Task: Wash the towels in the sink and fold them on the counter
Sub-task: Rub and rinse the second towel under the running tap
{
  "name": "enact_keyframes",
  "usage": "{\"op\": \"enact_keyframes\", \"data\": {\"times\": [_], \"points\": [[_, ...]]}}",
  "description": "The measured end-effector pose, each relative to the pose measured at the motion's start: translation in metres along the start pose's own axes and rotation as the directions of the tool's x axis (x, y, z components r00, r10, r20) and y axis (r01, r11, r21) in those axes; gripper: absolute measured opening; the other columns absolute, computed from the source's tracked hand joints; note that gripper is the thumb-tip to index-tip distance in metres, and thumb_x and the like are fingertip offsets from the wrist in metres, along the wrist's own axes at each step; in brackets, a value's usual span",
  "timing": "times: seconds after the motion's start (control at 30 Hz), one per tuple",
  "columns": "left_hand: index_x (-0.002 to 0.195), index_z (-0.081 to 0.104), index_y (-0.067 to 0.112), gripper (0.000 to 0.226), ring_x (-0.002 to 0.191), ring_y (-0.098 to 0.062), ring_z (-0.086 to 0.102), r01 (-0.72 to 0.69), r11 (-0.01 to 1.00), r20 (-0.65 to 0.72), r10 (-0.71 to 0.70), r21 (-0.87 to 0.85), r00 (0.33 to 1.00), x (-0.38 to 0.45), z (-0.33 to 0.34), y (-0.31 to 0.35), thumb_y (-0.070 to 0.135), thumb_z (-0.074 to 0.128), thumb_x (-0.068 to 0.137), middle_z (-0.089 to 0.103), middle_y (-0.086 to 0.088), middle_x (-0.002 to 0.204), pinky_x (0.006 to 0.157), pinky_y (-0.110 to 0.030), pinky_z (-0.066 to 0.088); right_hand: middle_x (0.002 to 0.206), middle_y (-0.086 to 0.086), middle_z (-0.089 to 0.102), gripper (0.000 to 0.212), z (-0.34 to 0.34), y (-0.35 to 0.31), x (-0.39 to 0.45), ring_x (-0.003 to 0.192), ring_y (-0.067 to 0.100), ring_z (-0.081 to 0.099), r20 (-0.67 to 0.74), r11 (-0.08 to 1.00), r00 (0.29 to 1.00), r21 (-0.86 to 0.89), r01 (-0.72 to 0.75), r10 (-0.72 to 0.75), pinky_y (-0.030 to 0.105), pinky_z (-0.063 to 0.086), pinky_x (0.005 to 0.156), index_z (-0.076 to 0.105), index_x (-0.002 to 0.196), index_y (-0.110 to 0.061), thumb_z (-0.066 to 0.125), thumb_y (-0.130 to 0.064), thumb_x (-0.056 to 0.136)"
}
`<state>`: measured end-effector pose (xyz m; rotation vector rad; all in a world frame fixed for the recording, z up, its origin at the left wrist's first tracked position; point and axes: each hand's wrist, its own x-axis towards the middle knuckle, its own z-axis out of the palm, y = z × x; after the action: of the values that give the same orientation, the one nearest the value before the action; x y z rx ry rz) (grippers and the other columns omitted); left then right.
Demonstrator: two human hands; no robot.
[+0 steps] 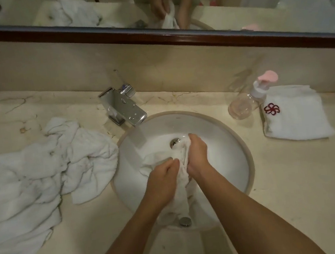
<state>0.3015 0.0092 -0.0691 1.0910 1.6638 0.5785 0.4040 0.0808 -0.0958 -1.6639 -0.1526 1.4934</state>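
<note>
While both hands, left hand (164,176) & right hand (197,154), grip it, white towel (181,184) hangs wet, bunched, twisted over sink (229,161)
</note>
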Motion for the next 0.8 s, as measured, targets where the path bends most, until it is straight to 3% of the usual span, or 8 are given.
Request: {"op": "enact_keyframes", "data": {"times": [0.1,0.2,0.27,0.4,0.5,0.63,0.73,0.8], "points": [[0.066,0.048,0.007,0.026,0.066,-0.019,0.048,0.231,0.925,-0.046,-0.256,-0.302,0.966,0.012,-0.006,-0.017,0.023,0.054,0.086,0.05,-0.01,0.067,0.058,-0.026,0.035,0.075,0.008,0.065,0.025,-0.025,-0.003,-0.007,0.071,0.023,0.064,0.21,0.952,0.969,0.248,-0.178,0.127,0.035,0.05,0.079,0.065,0.075,-0.011,0.055,-0.027,0.09],[0.106,0.065,-0.005,0.038,0.101,-0.036,0.065,0.352,0.486,0.177,-0.369,-0.8,0.912,0.017,-0.018,-0.022,0.017,0.049,0.08,0.067,-0.029,0.106,0.086,-0.042,0.051,0.113,0.018,0.071,0.032,-0.048,0.009,-0.008,0.108,0.033,0.066,0.321,0.869,0.93,0.391,-0.302,0.178,0.044,0.042,0.109,0.069,0.104,-0.005,0.057,-0.033,0.092],[0.119,0.061,-0.006,0.042,0.105,-0.038,0.066,0.36,0.29,0.261,-0.33,-0.887,0.907,0.017,-0.025,-0.023,0.015,0.04,0.09,0.066,-0.027,0.116,0.095,-0.048,0.048,0.123,0.023,0.067,0.042,-0.058,0.021,-0.011,0.112,0.037,0.066,0.355,0.846,0.906,0.387,-0.366,0.23,0.049,0.039,0.111,0.071,0.112,-0.002,0.052,-0.035,0.095],[0.101,0.071,0.003,0.043,0.091,-0.032,0.071,0.487,0.337,0.372,-0.351,-0.806,0.859,0.02,-0.019,-0.02,0.042,0.054,0.093,0.07,-0.019,0.102,0.089,-0.041,0.051,0.107,0.026,0.072,0.043,-0.061,0.039,-0.032,0.092,0.032,0.074,0.422,0.858,0.86,0.285,-0.427,0.287,0.041,0.06,0.084,0.078,0.095,0.005,0.06,-0.035,0.094],[0.127,0.063,0.004,0.067,0.106,-0.034,0.066,0.504,0.544,0.235,-0.489,-0.67,0.84,0.033,-0.006,-0.027,0.056,0.065,0.084,0.067,-0.019,0.12,0.1,-0.045,0.049,0.128,0.029,0.062,0.057,-0.054,0.039,-0.047,0.118,0.035,0.063,0.394,0.919,0.872,0.14,-0.369,0.29,0.044,0.05,0.101,0.06,0.129,0.005,0.064,-0.04,0.094],[0.138,0.054,0.013,0.111,0.114,-0.026,0.062,0.334,0.901,-0.097,-0.372,-0.278,0.923,0.034,-0.001,-0.014,0.09,0.027,0.064,0.061,-0.012,0.134,0.105,-0.041,0.045,0.097,-0.004,0.063,0.024,-0.037,0.023,-0.064,0.094,0.014,0.06,0.434,0.907,0.899,-0.35,0.233,-0.064,0.016,0.045,0.079,0.061,0.107,-0.012,0.044,-0.03,0.107],[0.145,0.047,0.015,0.075,0.126,-0.022,0.055,0.083,0.989,0.036,-0.088,0.124,0.995,-0.004,0.017,0.026,0.064,0.014,0.099,0.055,-0.008,0.14,0.105,-0.032,0.04,0.1,-0.002,0.068,0.036,-0.026,0.013,-0.039,0.1,0.02,0.064,0.24,0.821,0.933,-0.449,0.352,-0.269,0.033,0.047,0.094,0.066,0.106,-0.013,0.04,-0.038,0.105],[0.141,0.053,0.014,0.066,0.129,-0.021,0.052,0.056,0.992,-0.002,-0.056,0.113,0.998,-0.01,0.017,0.029,0.054,0.015,0.104,0.057,-0.005,0.137,0.108,-0.031,0.037,0.09,-0.002,0.07,0.033,-0.023,0.016,-0.024,0.091,0.019,0.066,0.241,0.856,0.95,-0.43,0.287,-0.198,0.044,0.052,0.091,0.069,0.088,-0.023,0.043,-0.04,0.099]]}}
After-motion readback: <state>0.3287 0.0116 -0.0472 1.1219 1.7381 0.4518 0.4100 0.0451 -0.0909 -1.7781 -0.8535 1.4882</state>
